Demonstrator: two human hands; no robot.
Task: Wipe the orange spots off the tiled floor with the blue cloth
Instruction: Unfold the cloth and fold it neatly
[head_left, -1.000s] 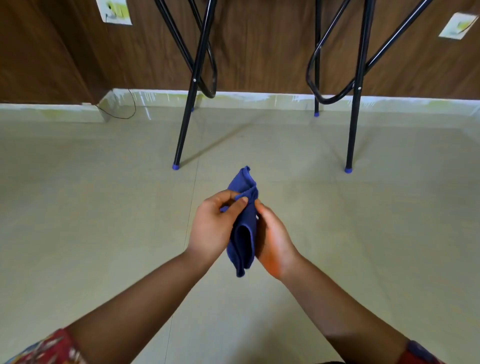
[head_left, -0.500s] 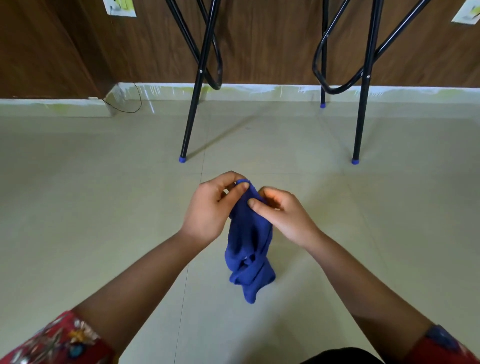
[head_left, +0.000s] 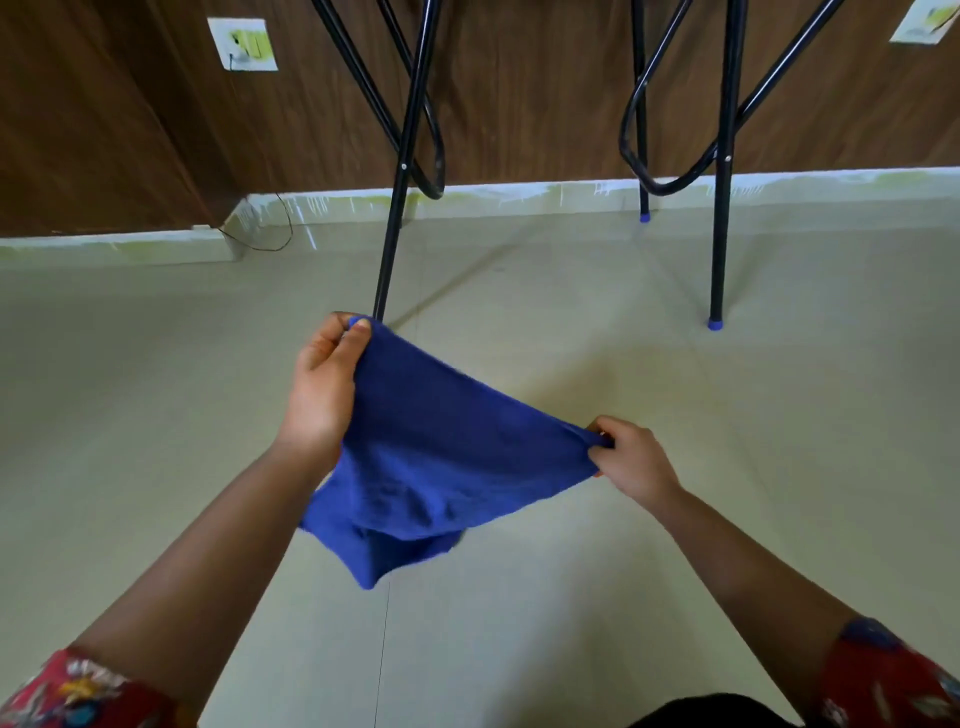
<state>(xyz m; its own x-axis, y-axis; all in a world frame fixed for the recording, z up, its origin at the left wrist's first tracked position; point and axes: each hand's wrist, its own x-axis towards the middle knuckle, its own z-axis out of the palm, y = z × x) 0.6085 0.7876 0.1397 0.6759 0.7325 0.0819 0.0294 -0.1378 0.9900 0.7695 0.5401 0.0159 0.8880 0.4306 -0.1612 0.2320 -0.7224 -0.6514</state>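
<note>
Now both hands hold the cloth (head_left: 447, 457) spread in the air above the floor (head_left: 156, 395). Left hand (head_left: 324, 387), the farther one, pinches one corner between thumb and fingers, its grip closed on the fabric; right hand (head_left: 634, 460), nearer and lower, is closed on the opposite corner. Between them the cloth's top edge is pulled taut, and the rest sags to a point below. Black legs (head_left: 719, 234) with blue tips stand beyond.
</note>
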